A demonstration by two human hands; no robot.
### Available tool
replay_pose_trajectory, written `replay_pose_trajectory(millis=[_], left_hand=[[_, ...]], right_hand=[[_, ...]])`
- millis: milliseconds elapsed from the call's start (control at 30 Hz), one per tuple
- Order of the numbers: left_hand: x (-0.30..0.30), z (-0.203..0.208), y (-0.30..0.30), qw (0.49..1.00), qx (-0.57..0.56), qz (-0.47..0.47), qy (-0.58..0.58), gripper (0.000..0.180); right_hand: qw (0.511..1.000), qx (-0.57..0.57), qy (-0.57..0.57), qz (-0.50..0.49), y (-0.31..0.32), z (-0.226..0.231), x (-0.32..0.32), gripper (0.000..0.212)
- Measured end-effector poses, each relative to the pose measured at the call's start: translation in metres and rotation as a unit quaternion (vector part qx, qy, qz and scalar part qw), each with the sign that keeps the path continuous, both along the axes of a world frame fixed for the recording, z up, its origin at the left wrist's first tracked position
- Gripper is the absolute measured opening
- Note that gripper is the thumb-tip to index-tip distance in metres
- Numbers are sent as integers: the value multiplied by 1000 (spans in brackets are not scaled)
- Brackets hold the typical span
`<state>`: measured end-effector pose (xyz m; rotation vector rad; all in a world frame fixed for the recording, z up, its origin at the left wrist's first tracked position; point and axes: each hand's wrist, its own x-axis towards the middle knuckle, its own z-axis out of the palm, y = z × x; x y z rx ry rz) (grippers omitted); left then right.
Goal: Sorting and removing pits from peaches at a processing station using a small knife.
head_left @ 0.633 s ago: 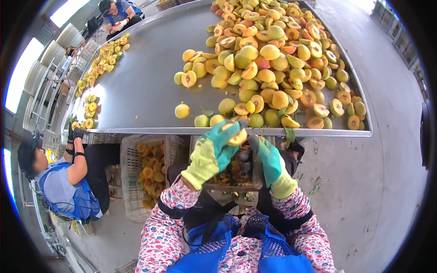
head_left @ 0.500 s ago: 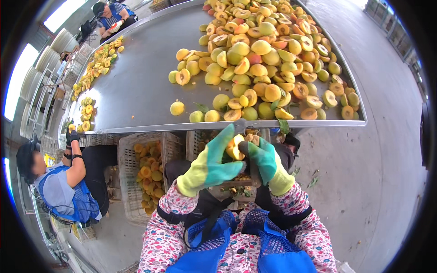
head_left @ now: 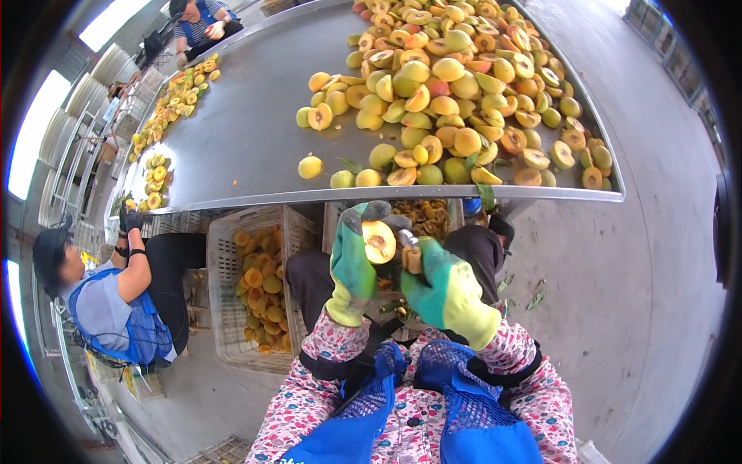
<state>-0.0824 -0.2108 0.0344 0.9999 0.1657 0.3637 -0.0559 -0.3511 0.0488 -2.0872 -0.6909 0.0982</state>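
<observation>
In front of me, below the table edge, my left hand (head_left: 352,267) wears a green and yellow glove with dark fingertips. Its fingers are closed around a yellow peach half (head_left: 379,241), whose cut face with the brown centre shows. Just to the right, my gloved right hand (head_left: 447,284) grips a small hand tool (head_left: 411,255) with a wooden handle and a metal end. That metal end is beside the peach half; whether they touch I cannot tell. The fingers of the right hand are partly hidden behind the glove's back.
A metal-topped table (head_left: 255,116) bears a large heap of cut peaches (head_left: 456,85) at the right. Below stand a crate of peach halves (head_left: 224,309) and a container of brown pieces (head_left: 421,219). One person (head_left: 116,309) sits left, another (head_left: 202,27) far left.
My hands have come slightly apart. The peach half has moved left and its cut face now shows fully; the tool's metal end has come into sight. The whole view has shifted slightly.
</observation>
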Motion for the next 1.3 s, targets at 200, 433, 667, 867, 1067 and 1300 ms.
replay_pose_trajectory(millis=[200, 433, 667, 867, 1067, 1300], left_hand=[[0, 2, -18, 993, 113, 18, 6, 43], [2, -5, -23, 995, 73, 21, 60, 41], [3, -15, -40, 990, 95, 41, 100, 43], [-4, -30, -22, 988, 24, -8, 152, 47], [0, -16, -17, 967, 41, -45, 248, 47], [3, -23, -4, 964, 81, -117, 227, 43]], right_hand=[[994, -82, -60, 45, -6, -6, 1, 26], [959, -232, -139, 87, -7, -17, -8, 45], [959, -195, -165, 124, -24, -23, -8, 35], [962, -122, -171, 177, -28, -34, -9, 30], [886, -79, 429, 155, -22, 13, 18, 20], [894, -4, 413, 172, -23, -14, 9, 21]])
